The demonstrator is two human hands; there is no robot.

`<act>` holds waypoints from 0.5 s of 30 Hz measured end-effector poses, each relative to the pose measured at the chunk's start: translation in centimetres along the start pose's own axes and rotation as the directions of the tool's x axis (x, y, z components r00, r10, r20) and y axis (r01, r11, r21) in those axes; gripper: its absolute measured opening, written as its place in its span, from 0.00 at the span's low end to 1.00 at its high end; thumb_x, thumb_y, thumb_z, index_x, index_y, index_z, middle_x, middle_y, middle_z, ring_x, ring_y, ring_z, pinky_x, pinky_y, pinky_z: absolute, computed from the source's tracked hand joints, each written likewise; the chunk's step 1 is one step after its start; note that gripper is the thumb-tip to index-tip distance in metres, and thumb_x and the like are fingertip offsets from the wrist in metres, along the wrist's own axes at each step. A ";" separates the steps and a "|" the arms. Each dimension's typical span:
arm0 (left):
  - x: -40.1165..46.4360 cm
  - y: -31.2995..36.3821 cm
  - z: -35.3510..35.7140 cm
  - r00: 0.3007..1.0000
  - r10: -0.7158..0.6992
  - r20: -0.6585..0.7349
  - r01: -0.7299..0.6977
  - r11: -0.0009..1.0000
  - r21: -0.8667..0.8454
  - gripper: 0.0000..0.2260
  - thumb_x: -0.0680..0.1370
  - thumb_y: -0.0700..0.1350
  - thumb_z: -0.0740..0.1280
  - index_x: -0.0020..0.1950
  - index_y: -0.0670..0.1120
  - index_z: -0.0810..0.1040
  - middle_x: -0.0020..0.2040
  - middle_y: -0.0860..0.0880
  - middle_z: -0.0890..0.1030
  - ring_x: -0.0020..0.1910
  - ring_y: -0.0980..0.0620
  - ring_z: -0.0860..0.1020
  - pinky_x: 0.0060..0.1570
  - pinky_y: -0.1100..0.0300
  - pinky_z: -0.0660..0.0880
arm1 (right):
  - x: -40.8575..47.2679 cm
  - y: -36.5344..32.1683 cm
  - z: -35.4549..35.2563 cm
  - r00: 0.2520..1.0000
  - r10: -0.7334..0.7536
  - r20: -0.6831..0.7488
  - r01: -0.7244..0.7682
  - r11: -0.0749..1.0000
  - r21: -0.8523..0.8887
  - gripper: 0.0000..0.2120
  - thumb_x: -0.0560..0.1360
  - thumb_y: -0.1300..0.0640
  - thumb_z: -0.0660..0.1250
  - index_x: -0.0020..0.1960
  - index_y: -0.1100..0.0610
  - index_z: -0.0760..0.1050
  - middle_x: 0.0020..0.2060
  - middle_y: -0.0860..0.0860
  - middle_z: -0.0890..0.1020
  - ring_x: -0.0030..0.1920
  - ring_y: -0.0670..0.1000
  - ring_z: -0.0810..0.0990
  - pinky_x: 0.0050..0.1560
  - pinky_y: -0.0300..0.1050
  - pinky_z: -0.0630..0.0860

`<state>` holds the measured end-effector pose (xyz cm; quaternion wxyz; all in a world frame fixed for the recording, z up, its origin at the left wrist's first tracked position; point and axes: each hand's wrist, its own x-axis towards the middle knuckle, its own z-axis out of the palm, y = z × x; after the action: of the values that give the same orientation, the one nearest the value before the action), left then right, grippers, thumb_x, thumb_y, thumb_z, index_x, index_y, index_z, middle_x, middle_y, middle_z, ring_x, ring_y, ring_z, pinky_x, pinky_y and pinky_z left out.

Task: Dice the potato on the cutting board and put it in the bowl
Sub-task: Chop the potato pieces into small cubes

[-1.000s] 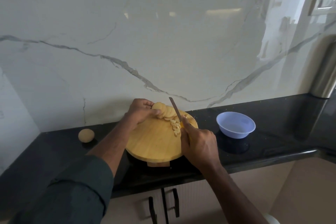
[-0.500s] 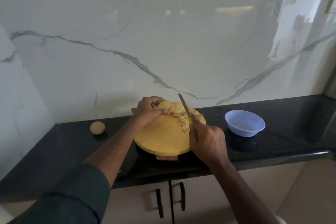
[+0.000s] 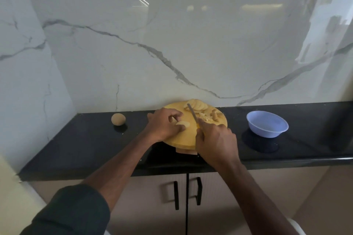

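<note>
My left hand [image 3: 165, 124] pinches a potato slice [image 3: 183, 123] at the cutting board's [image 3: 181, 137] nine o'clock; my right hand [image 3: 215, 139] grips the knife [image 3: 193, 114]. More slices [image 3: 196, 106] lie at twelve o'clock. The bowl [image 3: 267, 123] waits at three. My fingertips could stray under the blade.

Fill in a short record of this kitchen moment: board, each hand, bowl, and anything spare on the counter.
board: round wooden cutting board with potato slices and diced pieces
left hand: pinches one slice
right hand: grips knife
bowl: lilac, right of board, no potato visible inside
spare: whole potato left of board
</note>
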<state>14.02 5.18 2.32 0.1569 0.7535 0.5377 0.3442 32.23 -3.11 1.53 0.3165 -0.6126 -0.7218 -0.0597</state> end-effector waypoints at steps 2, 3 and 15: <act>-0.2 0.3 0.1 1.000 -0.003 -0.012 0.002 1.000 -0.011 0.20 0.70 0.55 0.79 0.62 0.57 0.82 0.47 0.63 0.82 0.51 0.61 0.77 0.59 0.49 0.62 | 0.3 -0.7 -0.3 0.997 0.030 0.068 -0.029 0.999 -0.022 0.17 0.82 0.50 0.58 0.69 0.48 0.75 0.40 0.50 0.82 0.40 0.52 0.80 0.43 0.50 0.81; -0.2 0.4 0.1 1.000 -0.002 -0.008 0.002 1.000 -0.014 0.22 0.70 0.55 0.79 0.63 0.57 0.81 0.47 0.63 0.83 0.50 0.62 0.77 0.58 0.50 0.61 | 0.3 -1.0 -0.4 0.996 0.032 0.089 -0.029 0.999 -0.031 0.17 0.82 0.50 0.58 0.68 0.48 0.76 0.41 0.50 0.82 0.40 0.52 0.80 0.43 0.50 0.81; 1.0 0.9 -0.5 0.990 0.056 0.127 -0.057 0.998 0.005 0.16 0.71 0.52 0.79 0.57 0.63 0.83 0.42 0.59 0.81 0.41 0.65 0.74 0.64 0.40 0.69 | 0.1 -2.1 -0.4 0.987 0.040 0.156 -0.031 0.998 -0.058 0.18 0.82 0.52 0.56 0.69 0.48 0.76 0.40 0.50 0.81 0.39 0.52 0.79 0.42 0.49 0.80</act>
<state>14.46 5.65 3.59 0.1775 0.7895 0.5066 0.2976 30.44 -3.70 2.59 0.2426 -0.6368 -0.7314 -0.0257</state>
